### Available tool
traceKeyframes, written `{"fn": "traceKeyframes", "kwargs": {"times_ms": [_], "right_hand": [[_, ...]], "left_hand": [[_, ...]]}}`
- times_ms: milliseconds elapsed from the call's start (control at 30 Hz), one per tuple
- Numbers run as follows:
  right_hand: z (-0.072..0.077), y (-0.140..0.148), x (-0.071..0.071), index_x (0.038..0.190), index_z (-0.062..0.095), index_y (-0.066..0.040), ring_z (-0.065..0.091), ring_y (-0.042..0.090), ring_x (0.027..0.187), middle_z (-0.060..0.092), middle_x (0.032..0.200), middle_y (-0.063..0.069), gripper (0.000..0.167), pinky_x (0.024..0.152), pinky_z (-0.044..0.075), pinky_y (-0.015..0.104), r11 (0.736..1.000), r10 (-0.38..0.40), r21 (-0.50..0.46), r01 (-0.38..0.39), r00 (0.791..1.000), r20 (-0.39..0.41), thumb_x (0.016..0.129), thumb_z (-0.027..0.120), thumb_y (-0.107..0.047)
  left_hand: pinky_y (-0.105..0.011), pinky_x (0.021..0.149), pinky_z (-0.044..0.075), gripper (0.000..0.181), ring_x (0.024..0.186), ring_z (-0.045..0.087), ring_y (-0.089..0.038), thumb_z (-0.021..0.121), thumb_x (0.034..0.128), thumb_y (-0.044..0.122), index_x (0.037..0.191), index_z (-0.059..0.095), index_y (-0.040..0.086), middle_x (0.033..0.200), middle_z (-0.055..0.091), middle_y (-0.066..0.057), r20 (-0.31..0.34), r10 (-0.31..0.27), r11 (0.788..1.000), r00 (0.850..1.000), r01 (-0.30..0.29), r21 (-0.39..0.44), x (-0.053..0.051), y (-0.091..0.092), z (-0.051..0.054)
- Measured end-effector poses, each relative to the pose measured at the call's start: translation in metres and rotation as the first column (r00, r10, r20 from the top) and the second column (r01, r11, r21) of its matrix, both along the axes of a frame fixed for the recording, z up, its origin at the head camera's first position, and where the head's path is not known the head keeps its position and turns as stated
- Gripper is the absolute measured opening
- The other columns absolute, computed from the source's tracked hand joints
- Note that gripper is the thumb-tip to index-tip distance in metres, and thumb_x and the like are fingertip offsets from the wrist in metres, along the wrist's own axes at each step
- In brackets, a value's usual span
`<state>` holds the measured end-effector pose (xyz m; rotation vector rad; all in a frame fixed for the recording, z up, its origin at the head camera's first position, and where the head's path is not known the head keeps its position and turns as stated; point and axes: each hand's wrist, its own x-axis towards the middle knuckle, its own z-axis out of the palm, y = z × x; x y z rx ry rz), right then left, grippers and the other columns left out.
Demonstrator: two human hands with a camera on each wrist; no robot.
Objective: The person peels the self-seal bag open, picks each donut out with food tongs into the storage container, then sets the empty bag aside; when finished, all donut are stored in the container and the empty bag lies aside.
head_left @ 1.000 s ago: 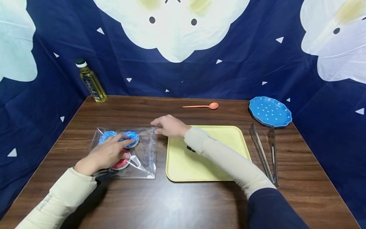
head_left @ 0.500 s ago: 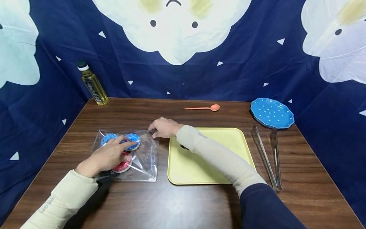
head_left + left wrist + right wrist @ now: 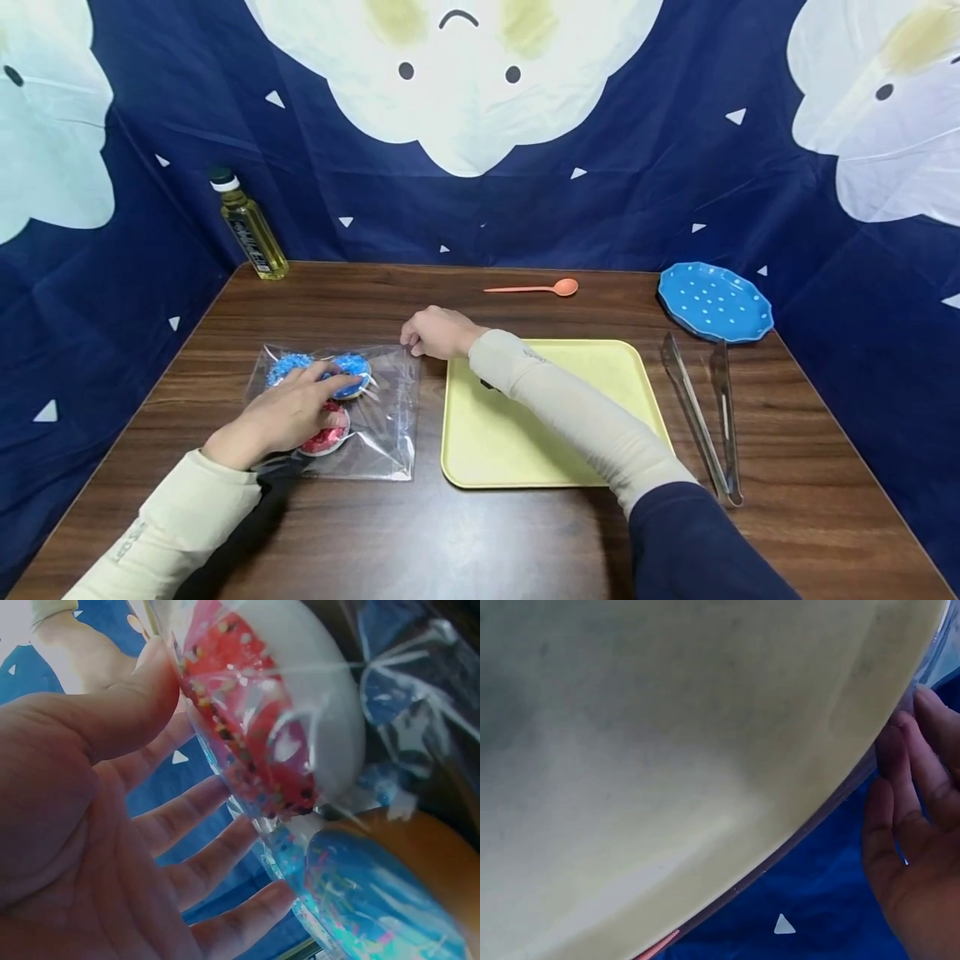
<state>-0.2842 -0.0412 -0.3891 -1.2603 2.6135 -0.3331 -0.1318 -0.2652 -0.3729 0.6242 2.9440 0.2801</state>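
Observation:
A clear plastic bag [image 3: 386, 417] lies flat on the left of the table. Inside are a light-blue doughnut [image 3: 285, 365], a darker blue doughnut [image 3: 354, 373] and a red doughnut [image 3: 330, 433], partly covered by my left hand [image 3: 277, 417]. That hand rests on the bag with its fingers spread; the left wrist view has them touching the plastic beside the red doughnut [image 3: 247, 705] and a blue doughnut [image 3: 375, 892]. At the bag's far right corner, my right hand [image 3: 442, 332] pinches the edge between thumb and fingers. The right wrist view shows its fingertips [image 3: 930, 697] near the plastic.
A yellow tray [image 3: 540, 454] lies right of the bag, under my right forearm. Metal tongs [image 3: 693, 408] lie beyond it, below a blue dotted plate [image 3: 712, 302]. Along the back are an orange spoon [image 3: 566, 287] and an oil bottle [image 3: 255, 237] by the cloth wall.
My right hand's fingers have closed in on the bag's far right corner. My left hand stays on the bag. The whole head view has shifted slightly downward.

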Motion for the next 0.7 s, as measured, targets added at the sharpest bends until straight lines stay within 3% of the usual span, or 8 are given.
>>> {"fn": "traceKeyframes", "kwargs": {"times_ms": [233,433,600,700], "right_hand": [[0.001,-0.005,0.003,0.116,0.075,-0.018,0.065,0.006,0.101,0.073,0.106,-0.008,0.023,0.088,0.05,0.026,0.999,-0.036,-0.011,0.035,0.999,-0.036,0.095,0.074,-0.024],[-0.002,-0.01,0.003,0.105,0.075,-0.025,0.062,0.005,0.097,0.069,0.096,-0.016,0.017,0.088,0.043,0.036,0.997,-0.041,0.065,0.048,0.994,-0.102,0.091,0.077,-0.033],[-0.004,-0.012,0.003,0.095,0.074,-0.027,0.061,0.004,0.091,0.067,0.09,-0.019,0.004,0.086,0.041,0.038,0.998,-0.053,0.035,0.057,0.993,-0.102,0.092,0.075,-0.028],[-0.003,-0.011,0.002,0.091,0.073,-0.028,0.061,0.004,0.088,0.067,0.088,-0.019,0.007,0.085,0.041,0.039,0.998,-0.061,0.019,0.064,0.991,-0.117,0.091,0.069,-0.022]], "left_hand": [[-0.065,0.088,0.046,0.053,0.115,0.053,-0.048,0.077,0.0907,0.025,0.14,0.06,0.012,0.133,0.053,-0.023,-0.028,-0.018,1.0,0.999,0.018,0.005,0.0,0.0,-0.001],[-0.066,0.09,0.045,0.053,0.116,0.052,-0.049,0.077,0.0915,0.024,0.14,0.06,0.012,0.134,0.052,-0.023,-0.013,-0.014,1.0,1.0,0.014,0.015,0.0,0.0,-0.001],[-0.066,0.089,0.046,0.053,0.116,0.052,-0.049,0.077,0.091,0.026,0.14,0.06,0.012,0.134,0.052,-0.023,-0.003,-0.005,1.0,1.0,0.005,0.015,0.0,0.001,0.0],[-0.066,0.088,0.046,0.054,0.115,0.052,-0.048,0.078,0.0901,0.027,0.139,0.061,0.013,0.133,0.052,-0.022,0.008,0.003,1.0,1.0,-0.004,0.011,0.0,0.001,0.001]]}}
